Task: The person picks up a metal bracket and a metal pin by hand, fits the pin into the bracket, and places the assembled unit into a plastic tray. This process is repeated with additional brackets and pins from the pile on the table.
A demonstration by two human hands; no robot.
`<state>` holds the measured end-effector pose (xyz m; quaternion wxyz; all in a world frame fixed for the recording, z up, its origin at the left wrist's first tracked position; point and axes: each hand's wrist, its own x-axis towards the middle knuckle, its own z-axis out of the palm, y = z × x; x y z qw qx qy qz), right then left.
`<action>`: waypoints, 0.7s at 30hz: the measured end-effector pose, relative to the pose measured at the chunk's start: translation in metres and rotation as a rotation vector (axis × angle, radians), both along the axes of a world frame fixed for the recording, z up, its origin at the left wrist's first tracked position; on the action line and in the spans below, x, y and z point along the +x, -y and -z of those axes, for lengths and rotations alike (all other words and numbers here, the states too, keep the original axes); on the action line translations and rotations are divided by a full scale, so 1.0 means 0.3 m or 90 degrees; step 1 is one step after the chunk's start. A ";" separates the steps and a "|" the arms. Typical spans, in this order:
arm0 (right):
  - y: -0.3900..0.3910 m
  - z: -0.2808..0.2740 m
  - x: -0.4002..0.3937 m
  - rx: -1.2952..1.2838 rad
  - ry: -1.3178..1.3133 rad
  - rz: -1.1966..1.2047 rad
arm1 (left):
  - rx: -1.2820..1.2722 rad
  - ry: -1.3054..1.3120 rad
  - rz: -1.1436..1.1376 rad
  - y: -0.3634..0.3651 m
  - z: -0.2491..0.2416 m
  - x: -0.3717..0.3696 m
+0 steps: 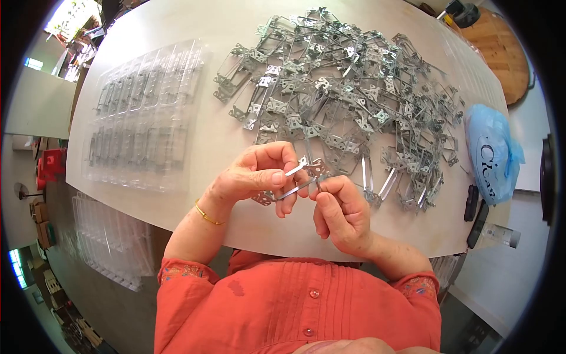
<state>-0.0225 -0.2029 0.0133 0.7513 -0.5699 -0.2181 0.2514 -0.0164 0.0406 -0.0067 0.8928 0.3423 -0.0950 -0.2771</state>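
Note:
Between my two hands is a shiny metal bracket (298,187) with flat perforated ends and thin bars. My left hand (259,172) is closed on it, thumb and fingers gripping a bar. My right hand (342,213) pinches the other end between thumb and bent fingers. Both hands are above the near edge of the white table (212,133). Just beyond them lies a large tangled pile of similar metal brackets (330,88). My fingers hide part of the held piece.
Clear plastic trays (144,118) holding metal parts lie on the table's left. More clear trays (112,236) stand below the left edge. At the right are a blue plastic bag (492,153), black objects (476,215) and a clear bottle (501,236). A round wooden top (498,56) is behind.

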 end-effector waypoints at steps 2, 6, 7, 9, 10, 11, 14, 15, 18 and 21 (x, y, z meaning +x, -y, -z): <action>0.002 0.003 -0.001 0.011 -0.043 -0.015 | -0.005 0.005 0.003 0.004 0.000 0.002; 0.001 0.000 0.000 -0.006 -0.037 0.000 | -0.002 0.013 0.014 0.003 -0.006 0.000; 0.006 0.003 0.003 0.001 -0.046 -0.012 | -0.002 0.013 0.014 0.005 -0.005 -0.002; 0.011 0.004 0.007 0.008 -0.056 -0.023 | 0.011 0.029 -0.001 0.010 -0.004 -0.004; 0.011 0.002 0.010 0.014 -0.067 -0.027 | 0.011 0.028 -0.001 0.008 -0.002 -0.004; 0.010 -0.001 0.012 0.020 -0.078 -0.030 | 0.026 0.048 0.000 0.004 0.000 -0.002; 0.009 -0.011 0.016 0.015 -0.102 -0.027 | 0.064 0.077 -0.003 -0.005 0.006 -0.004; 0.011 -0.013 0.020 0.013 -0.102 -0.024 | 0.088 0.088 -0.009 -0.004 0.008 -0.005; 0.008 -0.013 0.027 -0.030 -0.120 -0.040 | 0.171 0.087 -0.023 -0.002 -0.016 -0.007; 0.003 -0.006 0.020 -0.002 -0.185 -0.019 | 0.191 0.080 -0.028 0.000 -0.037 -0.006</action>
